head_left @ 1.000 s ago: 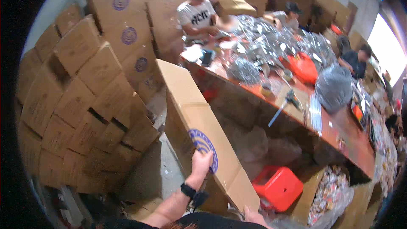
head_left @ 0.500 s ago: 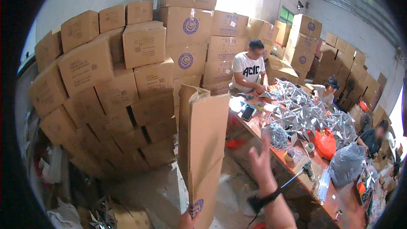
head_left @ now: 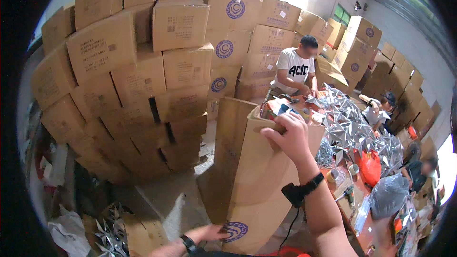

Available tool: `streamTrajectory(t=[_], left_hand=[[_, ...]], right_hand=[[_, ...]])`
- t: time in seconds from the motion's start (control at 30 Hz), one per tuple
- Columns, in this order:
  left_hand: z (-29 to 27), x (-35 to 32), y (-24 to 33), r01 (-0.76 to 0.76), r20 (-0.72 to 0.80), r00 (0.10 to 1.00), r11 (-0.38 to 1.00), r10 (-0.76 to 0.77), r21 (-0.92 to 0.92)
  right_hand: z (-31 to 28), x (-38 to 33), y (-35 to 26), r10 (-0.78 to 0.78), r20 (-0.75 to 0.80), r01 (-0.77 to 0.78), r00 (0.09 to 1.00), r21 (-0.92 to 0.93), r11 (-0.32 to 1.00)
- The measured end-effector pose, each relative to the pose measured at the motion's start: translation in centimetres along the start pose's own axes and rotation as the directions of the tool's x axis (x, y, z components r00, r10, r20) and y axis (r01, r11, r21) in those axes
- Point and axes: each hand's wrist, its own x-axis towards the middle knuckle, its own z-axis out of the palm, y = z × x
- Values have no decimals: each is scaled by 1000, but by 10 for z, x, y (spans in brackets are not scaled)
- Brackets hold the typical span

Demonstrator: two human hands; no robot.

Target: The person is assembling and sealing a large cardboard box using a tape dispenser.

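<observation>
Two bare hands on one corrugated carton, near upright and apparently part-unfolded: right hand with fingers curled over the top edge; left hand at the blue ring emblem low down, grip impossible to tell. Best worked with even pull above, steadiness below, creases unbent. Left, stacked cartons; right, worktable heaped with silver stars.

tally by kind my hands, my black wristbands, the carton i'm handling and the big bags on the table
Hands: 2 (left hand, right hand)
Black wristbands: 2 (left wristband, right wristband)
Carton: 1
Big bags: 2 (red bag, grey bag)
Total: 7
</observation>
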Motion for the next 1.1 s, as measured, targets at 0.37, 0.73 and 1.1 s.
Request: streamTrajectory(t=[0.37,0.73,1.1], left_hand=[[-258,49,180,-31,-15,596,42,803,999],[-136,79,109,-479,94,631,292,770,828],[-149,61,-3,-145,-560,694,850,452,507]], right_hand=[[-104,-138,-108,-143,264,168,954,-75,983],[-128,-312,-94,653,-114,-520,749,-711,473],[-110,-244,-122,645,749,-632,148,-430,645]])
